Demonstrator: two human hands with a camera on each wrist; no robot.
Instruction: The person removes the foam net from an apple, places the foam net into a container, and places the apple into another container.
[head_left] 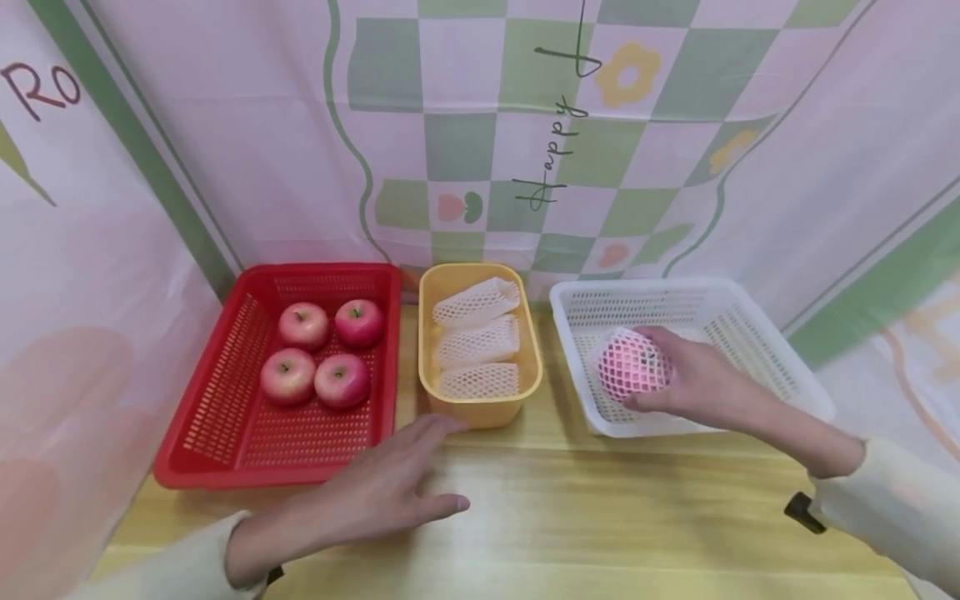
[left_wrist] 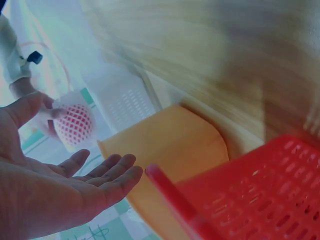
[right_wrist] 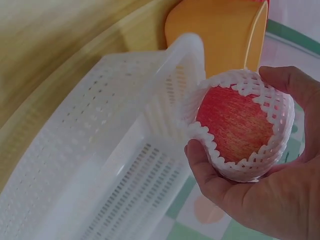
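My right hand (head_left: 693, 375) grips an apple (head_left: 633, 367) wrapped in a white foam net, over the left part of the white basket (head_left: 757, 325). The right wrist view shows thumb and fingers curled round the netted apple (right_wrist: 237, 125), with bare red skin showing at the net's open end. My left hand (head_left: 375, 487) holds nothing, fingers extended, near the front of the yellow bin (head_left: 480, 412) and the right front corner of the red basket (head_left: 247, 477). Its palm and loosely straight fingers (left_wrist: 112, 177) show in the left wrist view. Several foam nets (head_left: 478, 342) lie in the yellow bin.
Several bare apples (head_left: 288, 377) sit grouped in the red basket at the left. The three containers stand in a row along the back of the wooden table (head_left: 570, 517). Behind them hangs a patterned curtain (head_left: 457, 146), close to their rear rims.
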